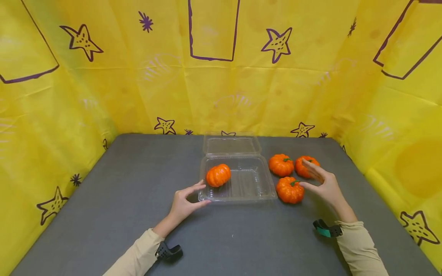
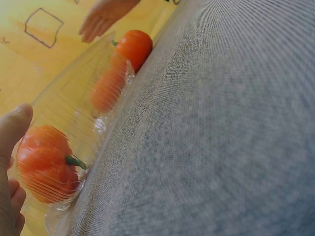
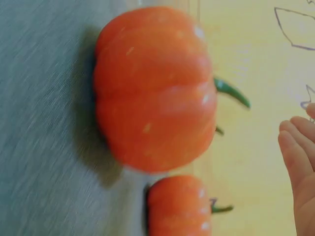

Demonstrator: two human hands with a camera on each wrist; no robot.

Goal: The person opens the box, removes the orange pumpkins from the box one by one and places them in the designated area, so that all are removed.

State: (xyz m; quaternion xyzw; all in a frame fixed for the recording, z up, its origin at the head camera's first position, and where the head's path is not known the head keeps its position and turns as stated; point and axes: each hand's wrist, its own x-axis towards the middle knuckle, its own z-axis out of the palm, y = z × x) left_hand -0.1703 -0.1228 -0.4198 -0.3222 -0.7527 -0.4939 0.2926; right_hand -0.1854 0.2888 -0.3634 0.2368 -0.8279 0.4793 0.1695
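A clear plastic clamshell container (image 1: 238, 198) lies with its lid folded back. One small orange pumpkin (image 1: 218, 175) sits tipped on its side in the left part of it. My left hand (image 1: 184, 203) holds the container's near left corner, fingertips at the left rim and thumb at the front rim. To the right of the container are three more pumpkins: a front one (image 1: 290, 190), a back left one (image 1: 281, 165) and a back right one (image 1: 304, 164). My right hand (image 1: 326, 186) is over the right side of this group, fingers extended and thumb apart, gripping nothing; the right wrist view shows a pumpkin (image 3: 155, 91) close up.
Everything stands on a dark grey table (image 1: 138, 172). The see-through lid (image 1: 232, 145) lies flat behind the container, near the table's back edge. Yellow cloth (image 1: 221, 84) with starfish drawings encloses the back and both sides.
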